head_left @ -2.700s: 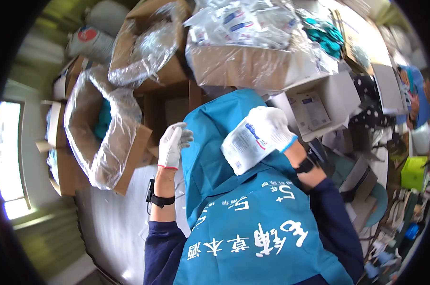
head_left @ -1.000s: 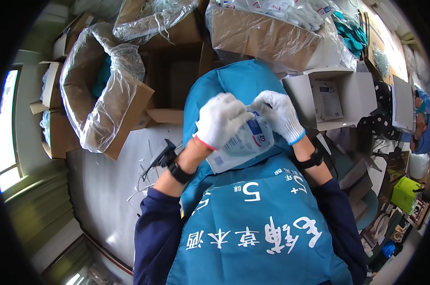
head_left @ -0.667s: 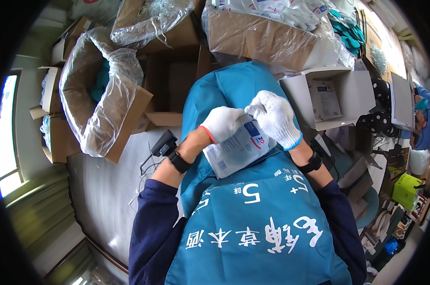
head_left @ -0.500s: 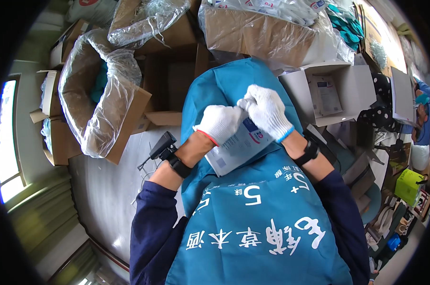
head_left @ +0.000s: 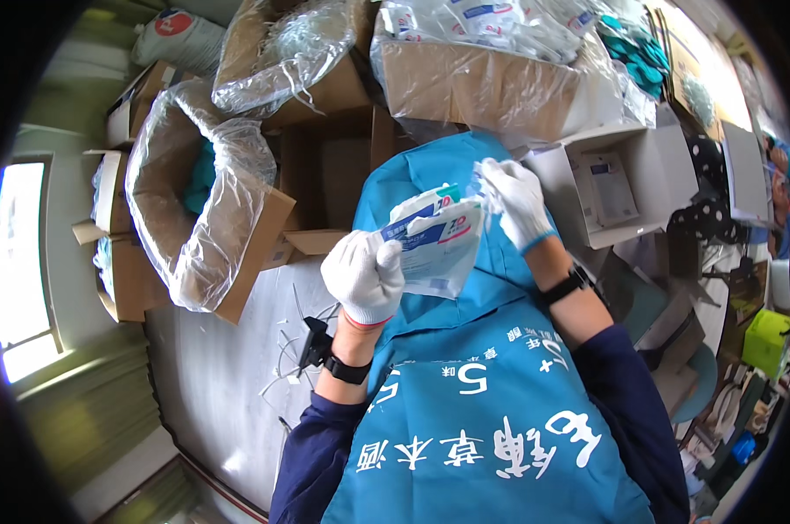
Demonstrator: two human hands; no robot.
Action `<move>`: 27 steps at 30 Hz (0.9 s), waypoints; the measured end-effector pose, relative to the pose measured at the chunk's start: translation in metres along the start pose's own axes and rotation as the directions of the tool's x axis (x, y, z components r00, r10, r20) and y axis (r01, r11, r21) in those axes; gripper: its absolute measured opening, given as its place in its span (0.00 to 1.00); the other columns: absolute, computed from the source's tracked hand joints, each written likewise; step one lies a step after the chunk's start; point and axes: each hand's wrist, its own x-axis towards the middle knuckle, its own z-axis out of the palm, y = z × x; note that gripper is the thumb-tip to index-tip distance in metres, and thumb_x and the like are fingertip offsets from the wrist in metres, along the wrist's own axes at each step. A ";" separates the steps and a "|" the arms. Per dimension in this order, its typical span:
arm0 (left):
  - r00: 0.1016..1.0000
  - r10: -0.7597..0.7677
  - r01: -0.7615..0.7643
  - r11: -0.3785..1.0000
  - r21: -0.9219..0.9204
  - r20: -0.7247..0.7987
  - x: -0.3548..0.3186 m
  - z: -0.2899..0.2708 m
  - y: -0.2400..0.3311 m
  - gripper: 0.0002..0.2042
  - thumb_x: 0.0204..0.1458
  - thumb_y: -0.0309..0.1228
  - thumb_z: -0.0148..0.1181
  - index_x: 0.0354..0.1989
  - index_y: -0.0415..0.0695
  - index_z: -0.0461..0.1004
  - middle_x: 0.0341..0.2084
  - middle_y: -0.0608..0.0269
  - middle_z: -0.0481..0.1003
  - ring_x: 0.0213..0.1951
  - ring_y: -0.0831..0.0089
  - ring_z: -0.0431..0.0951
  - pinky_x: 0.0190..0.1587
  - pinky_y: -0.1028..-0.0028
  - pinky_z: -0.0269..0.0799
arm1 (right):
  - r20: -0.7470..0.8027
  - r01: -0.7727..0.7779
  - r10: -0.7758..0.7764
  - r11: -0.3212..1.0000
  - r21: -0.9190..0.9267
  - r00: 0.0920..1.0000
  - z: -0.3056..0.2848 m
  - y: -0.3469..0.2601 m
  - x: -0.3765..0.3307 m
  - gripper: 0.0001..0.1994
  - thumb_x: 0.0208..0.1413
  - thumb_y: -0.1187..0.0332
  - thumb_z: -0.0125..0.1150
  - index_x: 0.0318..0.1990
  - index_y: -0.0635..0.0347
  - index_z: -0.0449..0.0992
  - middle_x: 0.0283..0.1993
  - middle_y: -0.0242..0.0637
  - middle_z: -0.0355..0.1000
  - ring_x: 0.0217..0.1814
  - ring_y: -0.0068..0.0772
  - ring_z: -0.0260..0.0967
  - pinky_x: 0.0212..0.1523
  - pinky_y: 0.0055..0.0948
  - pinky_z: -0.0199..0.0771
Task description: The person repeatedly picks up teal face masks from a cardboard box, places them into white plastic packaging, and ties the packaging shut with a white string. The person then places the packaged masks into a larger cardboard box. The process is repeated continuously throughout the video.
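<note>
My left hand point(head_left: 364, 275), in a white knit glove, grips the left side of a flat plastic packet point(head_left: 440, 258) with blue, red and green print. The packet hangs tilted above my lap, its upper edge ragged and parted. Just right of that edge, my gloved right hand point(head_left: 515, 205) is closed on a crumpled strip of clear plastic point(head_left: 484, 190). Beneath both hands spreads a blue apron point(head_left: 474, 341) with white lettering.
A white box point(head_left: 666, 166) holding a similar packet stands at the right. Ahead, a carton point(head_left: 491, 87) brims with packets. An open brown carton point(head_left: 334, 170) and a plastic-lined carton point(head_left: 251, 249) with green items stand at left. Cables point(head_left: 281, 384) lie on the floor.
My hands, together at the packet's top edge before, have parted. The right has drawn away with a plastic strip; the left has moved left, and the packet is now raised with a torn edge.
</note>
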 end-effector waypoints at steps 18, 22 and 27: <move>0.875 -0.293 0.448 0.791 -0.417 0.385 0.055 -0.027 -0.017 0.05 0.55 0.24 0.63 0.37 0.36 0.80 0.36 0.58 0.79 0.36 0.74 0.77 0.39 0.75 0.72 | 0.531 0.557 -0.226 0.547 -0.625 0.817 0.012 -0.033 -0.082 0.10 0.51 0.78 0.64 0.42 0.58 0.81 0.40 0.41 0.78 0.40 0.46 0.77 0.42 0.31 0.76; 0.884 -0.075 0.257 0.902 -0.346 0.461 0.060 -0.021 -0.004 0.10 0.44 0.19 0.69 0.37 0.39 0.81 0.36 0.56 0.78 0.37 0.67 0.80 0.41 0.71 0.75 | 0.531 0.604 -0.301 0.519 -0.606 0.792 0.014 -0.024 -0.079 0.09 0.50 0.78 0.64 0.39 0.56 0.81 0.39 0.39 0.78 0.41 0.45 0.77 0.40 0.31 0.76; 0.743 -0.195 0.416 0.884 -0.213 0.640 0.059 -0.019 0.005 0.12 0.44 0.22 0.70 0.39 0.40 0.81 0.36 0.58 0.78 0.36 0.68 0.80 0.40 0.70 0.76 | 0.498 0.611 -0.354 0.464 -0.641 0.792 0.009 -0.017 -0.084 0.10 0.49 0.83 0.61 0.38 0.60 0.80 0.38 0.42 0.78 0.40 0.43 0.77 0.41 0.29 0.75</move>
